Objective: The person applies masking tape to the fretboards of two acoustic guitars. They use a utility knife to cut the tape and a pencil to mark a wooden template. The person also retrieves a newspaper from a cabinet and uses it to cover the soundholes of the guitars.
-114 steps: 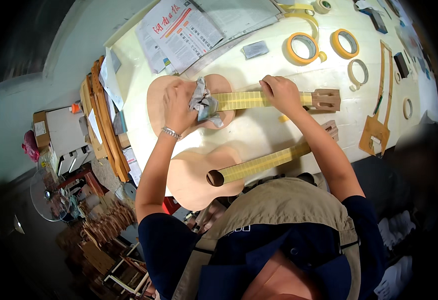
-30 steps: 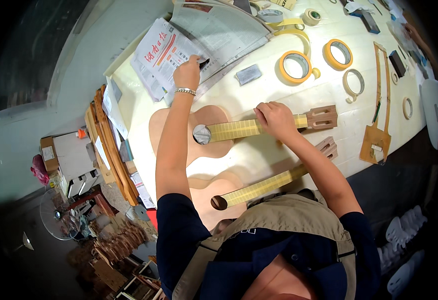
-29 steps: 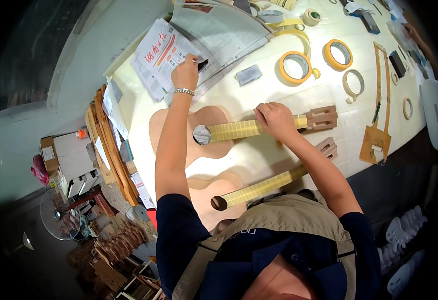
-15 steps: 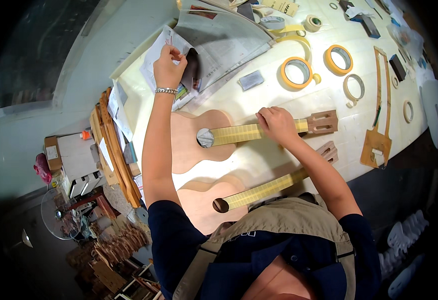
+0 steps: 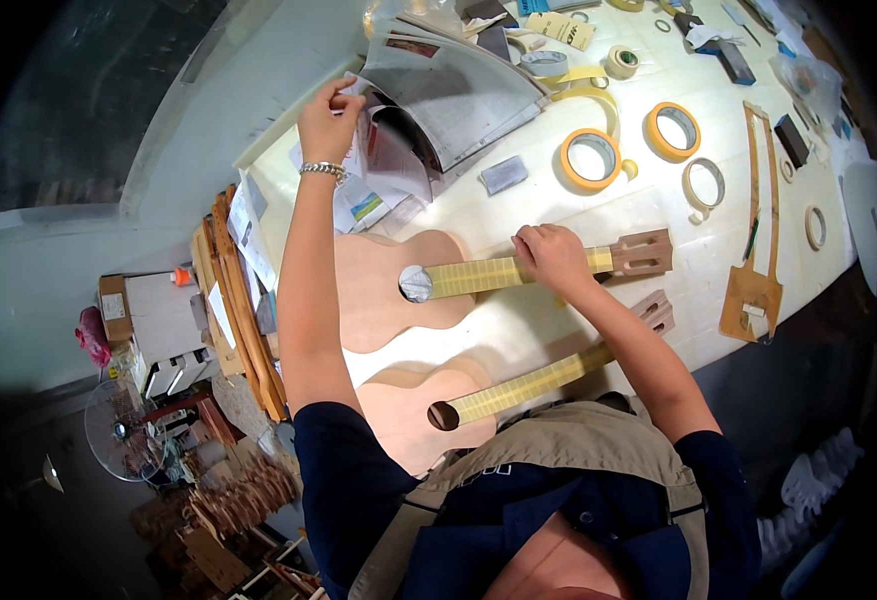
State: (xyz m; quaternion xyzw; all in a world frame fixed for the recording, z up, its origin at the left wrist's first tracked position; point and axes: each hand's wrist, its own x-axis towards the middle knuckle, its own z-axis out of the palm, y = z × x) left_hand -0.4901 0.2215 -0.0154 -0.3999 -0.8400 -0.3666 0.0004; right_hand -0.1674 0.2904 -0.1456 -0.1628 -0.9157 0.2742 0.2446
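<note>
Two unfinished pale-wood ukuleles lie side by side, their necks pointing right and covered in yellow tape. Over the far ukulele's (image 5: 384, 285) neck, my right hand (image 5: 554, 262) is closed with its fingers curled; the underside of the grip is hidden. Crumpled grey-white material fills that ukulele's sound hole, while the near ukulele (image 5: 424, 405) has an open, dark one. My left hand (image 5: 331, 122) is raised at the far left, fingers pinched beside loose papers (image 5: 359, 195) and a stack of newspapers (image 5: 439, 85). What the pinch holds is too small to tell.
Orange tape rolls (image 5: 590, 160) and a grey block (image 5: 504, 175) lie beyond the ukuleles. A wooden, long-armed frame (image 5: 752, 300) rests at the right. Wooden strips (image 5: 244, 300) stand against the table's left side, near a fan (image 5: 124, 430).
My left hand has shifted slightly up and left, and the papers beside it have settled to its right. My right hand stays on the far ukulele's neck.
</note>
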